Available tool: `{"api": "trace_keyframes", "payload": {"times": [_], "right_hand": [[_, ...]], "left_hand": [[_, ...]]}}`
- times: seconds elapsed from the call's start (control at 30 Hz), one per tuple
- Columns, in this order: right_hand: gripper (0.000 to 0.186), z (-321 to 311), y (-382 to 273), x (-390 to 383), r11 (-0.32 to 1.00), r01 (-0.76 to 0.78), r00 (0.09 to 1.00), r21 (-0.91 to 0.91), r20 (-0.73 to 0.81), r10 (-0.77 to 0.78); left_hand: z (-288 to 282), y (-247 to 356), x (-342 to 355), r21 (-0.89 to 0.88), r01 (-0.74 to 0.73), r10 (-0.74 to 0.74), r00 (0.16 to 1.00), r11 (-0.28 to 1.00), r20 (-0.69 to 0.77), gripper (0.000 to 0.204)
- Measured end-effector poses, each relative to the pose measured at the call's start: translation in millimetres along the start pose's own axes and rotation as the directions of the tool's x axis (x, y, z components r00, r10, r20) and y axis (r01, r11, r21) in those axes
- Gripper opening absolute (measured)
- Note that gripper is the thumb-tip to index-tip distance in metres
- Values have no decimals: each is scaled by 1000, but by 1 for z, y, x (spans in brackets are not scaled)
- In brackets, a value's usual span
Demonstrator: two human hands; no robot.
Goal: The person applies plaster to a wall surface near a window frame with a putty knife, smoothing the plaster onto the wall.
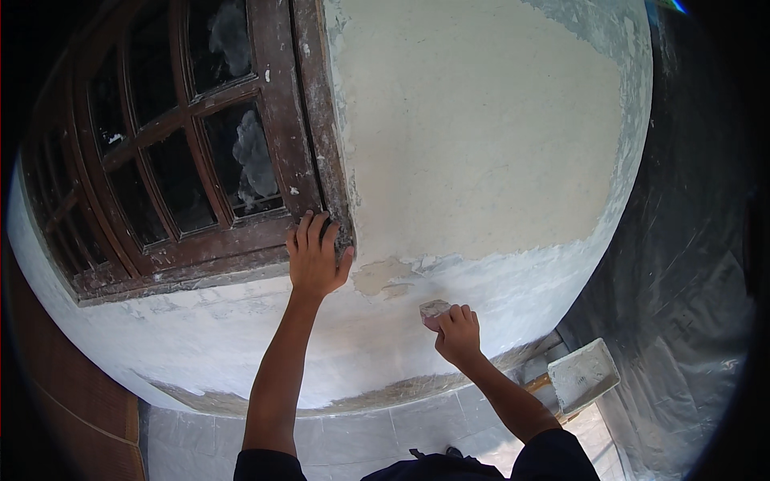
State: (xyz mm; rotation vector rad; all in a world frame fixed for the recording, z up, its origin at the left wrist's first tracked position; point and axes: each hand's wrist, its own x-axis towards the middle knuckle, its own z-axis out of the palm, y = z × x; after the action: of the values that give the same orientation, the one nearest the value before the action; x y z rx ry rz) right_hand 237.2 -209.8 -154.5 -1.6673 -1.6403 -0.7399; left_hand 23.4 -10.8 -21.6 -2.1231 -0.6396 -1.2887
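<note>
My left hand (318,260) rests with spread fingers on the lower right corner of a brown wooden window frame (277,136). White specks and smears mark the wood. My right hand (459,333) is closed on a small flat reddish piece, dusted white, that looks like folded sandpaper (434,313). It is held at the lower wall, below and to the right of the window corner; whether it touches the surface I cannot tell. Beside the corner, the plastered wall (473,136) has a beige upper area and a whiter band beneath, with a rough beige patch (381,276) between my hands.
A plaster-stained rectangular tray (584,375) stands at the lower right. Dark plastic sheeting (666,337) hangs and spreads along the right side. Grey tiles (353,437) cover the floor below the wall. A brown panel (72,385) stands at the lower left.
</note>
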Motion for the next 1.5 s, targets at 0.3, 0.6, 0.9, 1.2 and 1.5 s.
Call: {"api": "trace_keyframes", "payload": {"times": [0.3, 0.6, 0.9, 1.2, 1.5], "right_hand": [[29, -33, -6, 98, 938, -155, 905, 311, 426, 8], [46, -22, -13, 114, 915, 120, 956, 385, 203, -210], [43, -13, -5, 109, 922, 308, 924, 235, 156, -349], [40, -31, -17, 136, 908, 325, 938, 265, 27, -344], [33, -13, -3, 118, 893, 286, 958, 347, -122, -259]], "left_hand": [[5, 2, -2, 115, 79, -78, 997, 990, -17, 40], [5, 24, -36, 63, 124, -125, 992, 990, 12, 36], [-16, 45, -64, -58, 222, -199, 944, 973, 261, 80], [-24, 61, -59, 60, 371, -365, 852, 927, 375, 91], [-27, 71, -55, 80, 440, -437, 825, 895, 359, 94]]}}
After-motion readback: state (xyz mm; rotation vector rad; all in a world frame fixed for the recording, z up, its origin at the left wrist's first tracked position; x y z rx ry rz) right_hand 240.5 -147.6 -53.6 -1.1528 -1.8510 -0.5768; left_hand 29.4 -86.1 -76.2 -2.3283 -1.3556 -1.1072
